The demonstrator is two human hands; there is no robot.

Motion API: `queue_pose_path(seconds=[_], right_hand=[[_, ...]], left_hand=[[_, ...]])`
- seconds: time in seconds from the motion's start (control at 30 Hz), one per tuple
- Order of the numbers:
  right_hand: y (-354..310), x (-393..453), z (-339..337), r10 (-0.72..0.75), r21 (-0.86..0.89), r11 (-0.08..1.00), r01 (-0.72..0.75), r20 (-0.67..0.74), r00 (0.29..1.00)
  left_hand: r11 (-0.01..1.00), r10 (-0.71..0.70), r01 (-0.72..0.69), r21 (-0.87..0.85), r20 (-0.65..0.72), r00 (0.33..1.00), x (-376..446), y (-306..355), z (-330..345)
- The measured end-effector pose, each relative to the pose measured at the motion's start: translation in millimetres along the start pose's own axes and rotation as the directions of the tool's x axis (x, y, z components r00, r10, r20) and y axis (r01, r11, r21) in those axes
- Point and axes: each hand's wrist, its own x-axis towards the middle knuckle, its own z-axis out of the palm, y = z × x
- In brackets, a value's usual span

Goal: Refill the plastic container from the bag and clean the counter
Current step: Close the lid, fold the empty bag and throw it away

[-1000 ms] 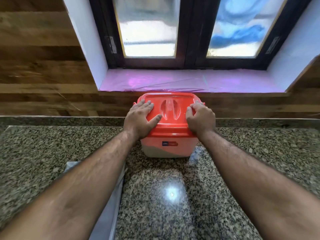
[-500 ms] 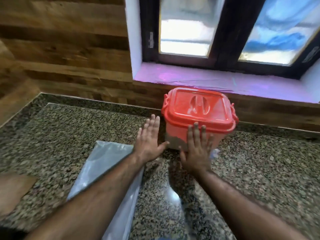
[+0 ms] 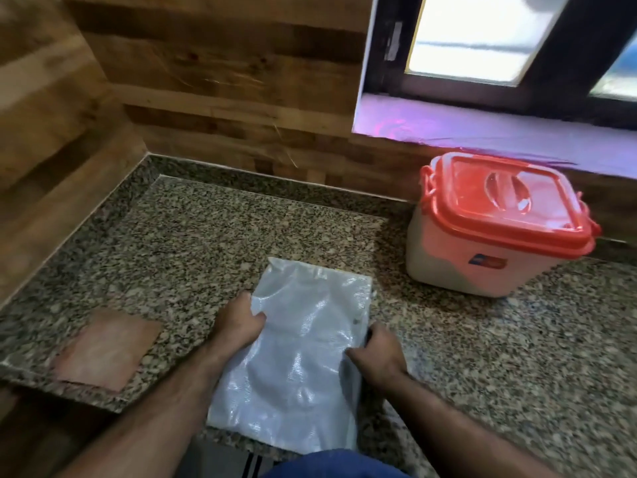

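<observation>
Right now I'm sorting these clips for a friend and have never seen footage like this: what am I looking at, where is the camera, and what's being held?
There is no machine here. A person wears a wide-angle camera on the head, so the picture looks forward and down along their own forearms. The left hand and the right hand each grip a side of a flat, translucent plastic bag that lies on a speckled granite counter. Farther back on the right stands a plastic container with a red lid on it, below a window sill. Near the counter's left edge lies a flat brownish square; I cannot tell what it is. The wall behind is wood-panelled.
</observation>
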Motion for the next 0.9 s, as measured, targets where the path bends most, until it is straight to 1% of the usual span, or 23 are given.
queue_pose_path(seconds=[0.03, 0.1, 0.17, 0.23, 0.33, 0.4, 0.5, 0.63, 0.7, 0.77, 0.83, 0.9], right_hand=[[-2.5, -0.2, 6.1, 0.043, 0.008, 0.999, -0.043, -0.02, 0.999], [-4.3, 1.7, 15.5, 0.1, -0.004, 0.995, -0.101, -0.06, 0.993], [-3.8, 3.3, 17.3, 0.12, 0.034, 0.992, -0.118, -0.061, 0.991], [-1.6, 3.8, 16.2, 0.138, 0.152, 0.979, -0.134, -0.019, 0.99], [3.1, 7.0, 8.5, 0.156, 0.337, 0.927, -0.163, 0.049, 0.987], [9.5, 10.8, 1.6, 0.129, 0.365, 0.918, -0.154, 0.09, 0.987], [21.1, 16.6, -8.4, 0.054, 0.375, 0.922, -0.096, 0.12, 0.991], [30.2, 13.1, -15.4, -0.039, 0.449, 0.894, 0.012, 0.051, 0.998], [30.2, 7.0, -21.4, -0.107, 0.405, 0.909, 0.101, -0.009, 0.994], [31.2, 0.9, -28.0, -0.215, 0.304, 0.927, 0.218, -0.043, 0.976], [35.8, 0.6, -30.5, -0.345, 0.107, 0.929, 0.354, -0.091, 0.934], [43.4, 2.9, -30.2, -0.48, -0.121, 0.875, 0.469, -0.077, 0.874]], left_hand=[[0.998, -0.008, 0.01, -0.056, 0.036, 0.999, 4.2, -4.9, -2.6], [0.991, -0.023, 0.031, -0.131, 0.062, 0.998, 11.8, -10.3, -7.2], [0.992, -0.034, 0.044, -0.12, 0.079, 0.996, 16.4, -14.0, -9.7], [0.992, -0.038, 0.05, -0.118, 0.103, 0.994, 18.9, -15.3, -11.4], [0.981, -0.046, 0.073, -0.18, 0.153, 0.987, 26.0, -17.8, -10.6], [0.974, -0.021, 0.062, -0.218, 0.183, 0.983, 29.4, -19.7, -10.4], [0.939, 0.05, 0.035, -0.342, 0.235, 0.971, 34.4, -29.4, -10.6], [0.896, 0.174, -0.075, -0.438, 0.192, 0.966, 37.7, -46.1, -11.5], [0.875, 0.223, -0.114, -0.471, 0.183, 0.958, 34.3, -48.8, -14.3], [0.864, 0.27, -0.156, -0.479, 0.179, 0.946, 30.5, -51.7, -17.7], [0.844, 0.327, -0.209, -0.494, 0.165, 0.93, 28.3, -56.9, -19.8], [0.844, 0.37, -0.256, -0.471, 0.166, 0.914, 26.0, -63.5, -21.6]])
